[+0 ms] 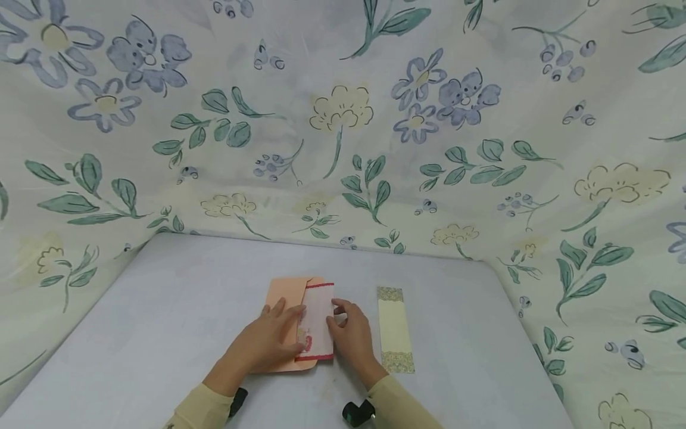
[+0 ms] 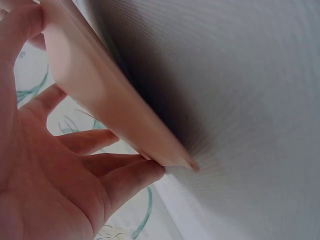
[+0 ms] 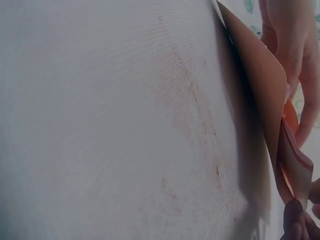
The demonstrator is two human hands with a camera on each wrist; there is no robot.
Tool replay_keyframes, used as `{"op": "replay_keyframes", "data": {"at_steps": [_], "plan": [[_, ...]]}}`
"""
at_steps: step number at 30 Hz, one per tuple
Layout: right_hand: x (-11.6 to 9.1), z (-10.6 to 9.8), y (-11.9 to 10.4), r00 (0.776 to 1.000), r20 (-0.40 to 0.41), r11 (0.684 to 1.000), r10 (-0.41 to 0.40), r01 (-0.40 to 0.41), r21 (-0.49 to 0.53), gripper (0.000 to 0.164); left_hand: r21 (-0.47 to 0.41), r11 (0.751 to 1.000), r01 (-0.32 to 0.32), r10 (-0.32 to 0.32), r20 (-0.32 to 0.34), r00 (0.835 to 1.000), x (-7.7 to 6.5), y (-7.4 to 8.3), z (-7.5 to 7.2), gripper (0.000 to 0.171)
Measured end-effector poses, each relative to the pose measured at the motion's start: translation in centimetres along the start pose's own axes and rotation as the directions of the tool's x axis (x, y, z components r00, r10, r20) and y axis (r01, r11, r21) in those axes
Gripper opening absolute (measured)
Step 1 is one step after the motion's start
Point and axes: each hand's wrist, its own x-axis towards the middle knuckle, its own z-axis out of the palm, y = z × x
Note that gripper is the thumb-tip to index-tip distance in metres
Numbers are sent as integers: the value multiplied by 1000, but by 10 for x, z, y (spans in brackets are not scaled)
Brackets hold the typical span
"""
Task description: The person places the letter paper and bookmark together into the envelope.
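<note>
A peach envelope (image 1: 286, 292) lies in the middle of the table. From its right side protrudes a pale pink card (image 1: 320, 316) with red top and bottom edges and a small red print. My left hand (image 1: 270, 336) rests spread over the envelope, thumb on the card's lower left part; in the left wrist view its fingertips touch the envelope's (image 2: 105, 95) edge. With thumb and fingers, my right hand (image 1: 354, 336) pinches the card's right edge. The right wrist view shows the card (image 3: 297, 162) inside the envelope's open side (image 3: 257, 75). How deep it sits is hidden.
A cream strip-shaped card (image 1: 395, 328) with patterned gold ends lies to the right of my right hand. Both rest on a white table (image 1: 455, 310). Floral cloth (image 1: 289, 131) hangs behind and along the sides. Dark devices (image 1: 358, 412) show near the wrists.
</note>
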Motion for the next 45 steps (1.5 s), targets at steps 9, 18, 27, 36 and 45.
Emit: {"op": "replay_keyframes", "data": {"at_steps": [9,18,27,36,45], "plan": [[-1,1,-3,999,26,999,-22,20,47,50,0,1000,12,-12,21,1000,0,0,-1,79],[-4,8,-9,998,12,998,-54,54,15,48,-6,1000,-6,6,8,1000,0,2,-1,76],[-5,17,-15,998,-40,998,-57,56,-5,48,-2,999,-42,42,-20,999,1,1,2,74],[-6,18,-15,999,-22,999,-49,48,-15,47,16,999,-52,53,-27,998,2,0,2,74],[-7,17,-15,997,57,999,-50,50,1,55,13,999,-38,38,-11,999,2,-4,3,75]]}}
